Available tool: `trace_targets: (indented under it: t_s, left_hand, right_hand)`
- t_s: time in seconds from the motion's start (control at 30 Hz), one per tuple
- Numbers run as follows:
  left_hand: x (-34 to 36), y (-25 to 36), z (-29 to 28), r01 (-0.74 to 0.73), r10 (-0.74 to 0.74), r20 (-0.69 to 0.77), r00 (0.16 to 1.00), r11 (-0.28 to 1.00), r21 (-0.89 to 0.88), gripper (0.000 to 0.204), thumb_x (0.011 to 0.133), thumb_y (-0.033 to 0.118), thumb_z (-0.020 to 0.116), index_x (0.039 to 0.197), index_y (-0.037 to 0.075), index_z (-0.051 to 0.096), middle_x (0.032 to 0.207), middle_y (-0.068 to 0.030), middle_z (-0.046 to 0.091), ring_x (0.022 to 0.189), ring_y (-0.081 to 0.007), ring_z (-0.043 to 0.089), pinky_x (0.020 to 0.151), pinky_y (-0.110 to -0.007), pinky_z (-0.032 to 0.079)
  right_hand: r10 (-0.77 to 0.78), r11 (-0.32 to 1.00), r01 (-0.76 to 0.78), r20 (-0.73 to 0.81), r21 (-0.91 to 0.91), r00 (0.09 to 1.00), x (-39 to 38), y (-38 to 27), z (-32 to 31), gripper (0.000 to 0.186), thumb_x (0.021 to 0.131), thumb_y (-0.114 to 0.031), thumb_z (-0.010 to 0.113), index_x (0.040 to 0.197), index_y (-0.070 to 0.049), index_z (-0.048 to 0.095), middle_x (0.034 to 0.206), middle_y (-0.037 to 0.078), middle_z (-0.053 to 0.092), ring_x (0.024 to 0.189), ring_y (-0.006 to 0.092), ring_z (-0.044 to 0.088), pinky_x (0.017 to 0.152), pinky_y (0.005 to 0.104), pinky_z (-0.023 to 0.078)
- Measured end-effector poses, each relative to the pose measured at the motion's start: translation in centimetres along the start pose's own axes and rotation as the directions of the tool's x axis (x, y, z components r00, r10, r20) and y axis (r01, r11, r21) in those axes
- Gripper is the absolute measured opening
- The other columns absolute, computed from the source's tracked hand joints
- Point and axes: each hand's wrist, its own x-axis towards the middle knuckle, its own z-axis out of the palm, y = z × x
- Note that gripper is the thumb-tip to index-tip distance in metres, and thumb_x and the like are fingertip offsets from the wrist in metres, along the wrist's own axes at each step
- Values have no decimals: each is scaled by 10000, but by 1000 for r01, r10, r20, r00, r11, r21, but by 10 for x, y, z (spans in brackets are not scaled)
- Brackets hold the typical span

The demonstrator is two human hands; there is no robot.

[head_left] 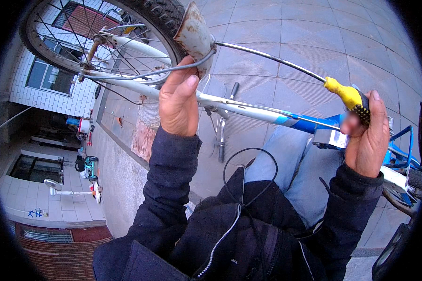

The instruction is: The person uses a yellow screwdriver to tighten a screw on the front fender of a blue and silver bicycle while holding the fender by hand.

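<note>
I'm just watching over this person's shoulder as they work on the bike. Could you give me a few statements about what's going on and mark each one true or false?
1. The right hand holds a screwdriver with a yellow handle. True.
2. The left hand rests flat on the pavement. False: it is raised at the bike, gripping by the mudguard and a grey cable.
3. The bike frame is red. False: it is white, turning blue toward the right.
4. The ground is paved with grey tiles. True.
5. The person wears a dark jacket. True.
</note>
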Motion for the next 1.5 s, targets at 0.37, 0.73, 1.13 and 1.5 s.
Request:
trace_targets:
  t_s: [0.37, 0.73, 1.13, 1.5]
  left_hand:
    - [0, -1, 1, -5, 5, -1, 1000, 1000, -31, 397, 780, 94, 579, 1160, -8, 528, 1195, -151, 518, 1173, -252, 428, 1050, -389, 229]
    - [-2, -4, -4, -18, 18, -18, 1000, 1000, -16, 422, 777, 76, 600, 1174, -35, 514, 1171, -146, 540, 1143, -244, 457, 1034, -376, 252]
    - [-1, -7, -5, -96, 92, 111, 990, 995, 25, 544, 744, 133, 634, 1225, -58, 464, 1220, -168, 504, 1164, -239, 450, 1018, -341, 281]
    - [2, -17, -14, -206, 198, 250, 948, 979, 3, 602, 749, 186, 617, 1268, -48, 421, 1247, -163, 482, 1181, -240, 432, 1021, -339, 273]
  right_hand:
    - [-45, 999, 45, -33, -2, 998, -3, 0, 3, 311, 868, -272, 562, 1047, -20, 527, 878, 138, 575, 590, 131, 584, 530, 226, 535]
    - [136, 872, -98, 45, -480, 990, -12, -40, -3, 326, 796, -262, 655, 1037, -46, 618, 707, 43, 564, 483, 59, 446, 404, 166, 317]
    - [324, 87, 383, 390, -920, 862, 7, -67, 34, 367, 757, -337, 666, 855, 12, 613, 584, 105, 518, 504, 166, 486, 495, 295, 389]
    - [204, 25, 378, 375, -926, 904, 21, -39, 31, 297, 729, -273, 672, 832, 0, 617, 578, 102, 542, 494, 172, 515, 507, 288, 425]
